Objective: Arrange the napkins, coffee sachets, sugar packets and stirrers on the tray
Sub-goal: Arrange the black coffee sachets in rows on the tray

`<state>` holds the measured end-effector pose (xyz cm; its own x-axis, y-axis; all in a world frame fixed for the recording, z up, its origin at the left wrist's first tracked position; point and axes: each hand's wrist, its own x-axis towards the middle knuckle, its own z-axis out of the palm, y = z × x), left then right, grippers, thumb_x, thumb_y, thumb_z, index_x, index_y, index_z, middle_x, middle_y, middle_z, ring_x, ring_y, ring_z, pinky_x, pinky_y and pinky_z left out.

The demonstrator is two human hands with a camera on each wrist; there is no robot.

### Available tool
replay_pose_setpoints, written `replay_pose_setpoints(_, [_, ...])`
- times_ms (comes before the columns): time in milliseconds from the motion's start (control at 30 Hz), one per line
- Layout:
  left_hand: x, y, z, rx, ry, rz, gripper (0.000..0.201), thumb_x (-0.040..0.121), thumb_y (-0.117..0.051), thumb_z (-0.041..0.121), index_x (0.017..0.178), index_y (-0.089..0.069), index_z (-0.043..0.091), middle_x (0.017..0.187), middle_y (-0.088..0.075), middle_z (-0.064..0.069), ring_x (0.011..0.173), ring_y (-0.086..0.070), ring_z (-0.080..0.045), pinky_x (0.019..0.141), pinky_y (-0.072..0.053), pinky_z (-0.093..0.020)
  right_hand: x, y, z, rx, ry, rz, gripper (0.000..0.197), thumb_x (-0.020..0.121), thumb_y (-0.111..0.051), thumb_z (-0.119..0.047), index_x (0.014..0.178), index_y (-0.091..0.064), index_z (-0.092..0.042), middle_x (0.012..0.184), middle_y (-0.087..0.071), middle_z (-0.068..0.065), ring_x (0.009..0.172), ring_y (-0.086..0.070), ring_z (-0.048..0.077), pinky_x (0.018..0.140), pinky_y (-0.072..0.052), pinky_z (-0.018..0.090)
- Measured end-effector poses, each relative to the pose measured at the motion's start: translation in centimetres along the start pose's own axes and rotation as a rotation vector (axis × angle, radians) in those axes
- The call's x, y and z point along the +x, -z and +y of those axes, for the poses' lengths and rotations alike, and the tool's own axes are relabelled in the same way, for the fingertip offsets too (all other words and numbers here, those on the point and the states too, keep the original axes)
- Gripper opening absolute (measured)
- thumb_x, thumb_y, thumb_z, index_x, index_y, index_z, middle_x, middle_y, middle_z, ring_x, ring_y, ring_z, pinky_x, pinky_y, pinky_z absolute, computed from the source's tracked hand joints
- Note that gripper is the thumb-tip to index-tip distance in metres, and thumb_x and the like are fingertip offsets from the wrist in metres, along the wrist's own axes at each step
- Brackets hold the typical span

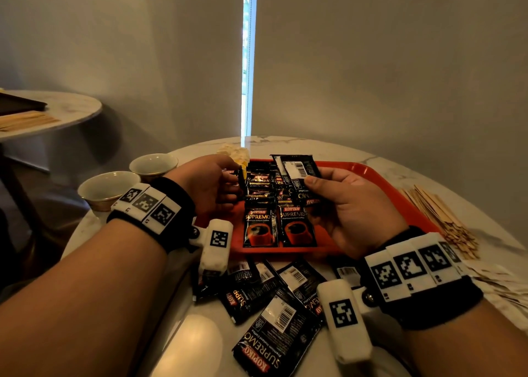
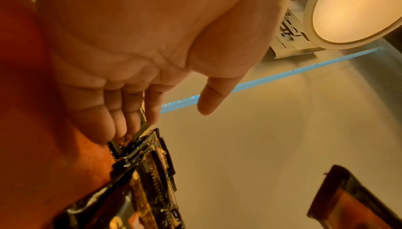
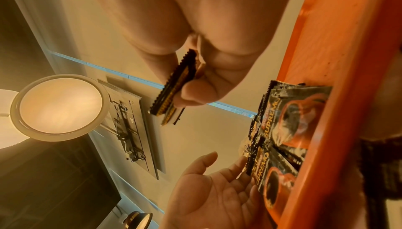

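Above the red tray (image 1: 394, 188), right hand (image 1: 351, 208) pinching two coffee sachets (image 1: 297, 173) between thumb and fingers; left hand (image 1: 205, 182), fingers straight and relaxed, touching sachets laid in rows (image 1: 265, 205) on the tray; more sachets (image 1: 274, 305) scattered before the tray, stirrers (image 1: 440, 219) right of it

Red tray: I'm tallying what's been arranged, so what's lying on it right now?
Only coffee sachets in overlapping rows lie on the red tray. The right hand, holding more sachets, and the left hand hide parts of it.
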<state>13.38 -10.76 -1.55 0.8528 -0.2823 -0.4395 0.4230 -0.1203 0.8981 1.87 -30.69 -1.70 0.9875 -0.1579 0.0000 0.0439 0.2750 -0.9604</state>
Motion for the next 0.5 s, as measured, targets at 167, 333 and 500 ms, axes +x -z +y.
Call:
replay_pose_setpoints(167, [0.2,0.2,0.1,-0.023,0.011,0.002,0.026,0.092,-0.051,0.033,0.101,-0.058,0.010,0.089,-0.064,-0.012,0.093,-0.060,-0.027,0.097,-0.045,-0.041,0.2,-0.1,0.2,0.005,0.016,0.002,0.022,0.091,-0.061,-0.004,0.113,-0.062,-0.002,0.084,-0.075,0.010,0.061,-0.065,0.017,0.044,-0.045,0.023])
replay_pose_setpoints(333, [-0.7,-0.7,0.0,-0.030,-0.060,0.044,0.015,0.099,-0.049,0.023,0.087,-0.052,0.014,0.077,-0.055,-0.011,0.071,-0.058,-0.026,0.094,-0.051,-0.048,0.4,0.1,0.3,0.016,0.022,0.004,0.028,0.090,-0.063,-0.005,0.118,-0.061,0.000,0.088,-0.075,0.011,0.064,-0.068,0.018,0.047,-0.047,0.024])
replay_pose_setpoints(500, [-1.1,-0.2,0.8,0.180,-0.301,0.248,0.015,0.095,-0.057,0.018,0.104,-0.065,0.008,0.101,-0.066,-0.016,0.084,-0.067,-0.030,0.069,-0.058,-0.039,0.4,0.3,0.3,0.021,0.011,-0.007,0.027,0.090,-0.062,-0.005,0.117,-0.061,-0.001,0.091,-0.076,0.012,0.069,-0.069,0.020,0.050,-0.048,0.026])
